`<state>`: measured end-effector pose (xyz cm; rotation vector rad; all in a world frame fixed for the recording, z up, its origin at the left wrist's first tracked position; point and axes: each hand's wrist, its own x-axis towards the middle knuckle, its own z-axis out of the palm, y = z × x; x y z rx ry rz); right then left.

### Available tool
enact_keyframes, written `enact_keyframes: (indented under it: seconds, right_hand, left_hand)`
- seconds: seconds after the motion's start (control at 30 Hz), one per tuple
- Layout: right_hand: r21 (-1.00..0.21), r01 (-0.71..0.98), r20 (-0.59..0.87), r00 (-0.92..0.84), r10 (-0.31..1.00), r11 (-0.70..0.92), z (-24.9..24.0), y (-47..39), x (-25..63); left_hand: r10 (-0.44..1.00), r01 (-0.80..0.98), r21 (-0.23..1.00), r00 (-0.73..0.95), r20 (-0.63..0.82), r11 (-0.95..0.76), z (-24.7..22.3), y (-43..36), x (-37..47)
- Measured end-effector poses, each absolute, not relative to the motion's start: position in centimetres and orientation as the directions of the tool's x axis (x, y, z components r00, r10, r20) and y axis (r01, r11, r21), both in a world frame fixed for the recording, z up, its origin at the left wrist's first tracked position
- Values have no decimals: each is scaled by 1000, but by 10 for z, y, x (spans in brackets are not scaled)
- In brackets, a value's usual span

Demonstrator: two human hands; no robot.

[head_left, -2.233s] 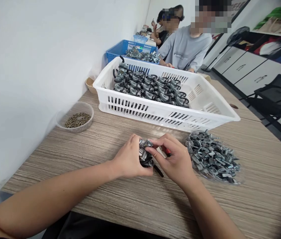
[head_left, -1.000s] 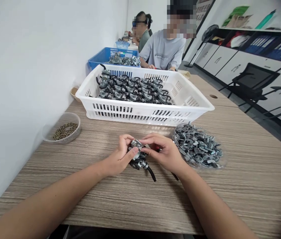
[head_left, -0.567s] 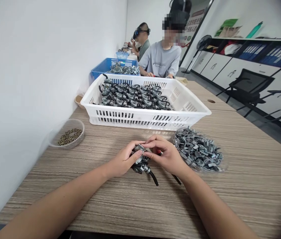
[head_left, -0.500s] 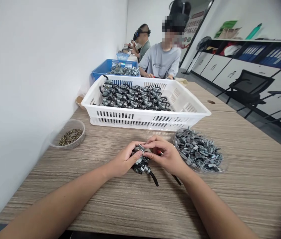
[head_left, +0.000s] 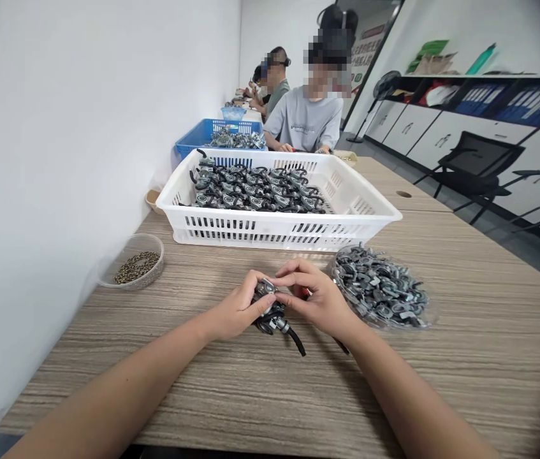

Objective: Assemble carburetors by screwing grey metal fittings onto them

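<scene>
My left hand [head_left: 238,310] is closed round a grey metal fitting with a black hose [head_left: 272,317], low over the table. Its thumb presses on the metal top, and the hose end hangs out towards me. My right hand [head_left: 315,296] has thumb and fingertips pinched at the fitting's right edge; whatever lies between them is too small to make out. Under that palm shows a bit of a red tool [head_left: 305,292], mostly hidden, and a dark tip sticks out below the wrist.
A white basket [head_left: 279,231] ahead holds rows of similar fittings. To the right stands a clear bowl of grey metal parts [head_left: 384,287]; to the left, a clear tub of small screws [head_left: 136,266]. A blue crate [head_left: 193,137] and a person [head_left: 303,118] are beyond.
The view has shifted very slightly. Both hands keep nearly the same grip, and the fitting has tilted a little at most.
</scene>
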<state>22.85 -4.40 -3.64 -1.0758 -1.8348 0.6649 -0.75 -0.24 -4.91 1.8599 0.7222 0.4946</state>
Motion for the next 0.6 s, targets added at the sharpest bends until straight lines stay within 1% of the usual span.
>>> enact_keyframes:
  seconds: [0.1,0.17,0.23,0.3,0.37,0.4,0.53,0.6]
  right_hand:
    - [-792,402,384,-257,887,459,-29,-46,231]
    - [-820,388,354,-236,905,421,-20,-47,237]
    - [-828,416,352,-135,926,376,-12,-48,247]
    - [-792,528,376,25,926,307,-7,-47,258]
    - [-718,667,372,123,920,201,-8,-45,267]
    - [-674,724,340,130,931,145,-10,-44,269]
    - [-441,897,103,66,993,-14,-20,-46,266]
    - [-313,946,61,111,992,-86,-22,-49,258]
  left_hand:
    - [666,261,921,746,-4,-288,-47,-1,-8]
    - [665,259,921,747,0,-291,-47,0,-8]
    - [659,255,924,752,-5,-284,-47,0,-9]
    - [648,248,929,761,-13,-273,-47,-1,-10]
    - [642,239,932,767,-9,-272,-47,-1,-10]
    - [642,233,932,767,-1,-278,-47,-1,-10]
    - [652,227,930,758,17,-289,-48,-1,-10]
    - [651,238,931,759,1,-278,-48,0,-11]
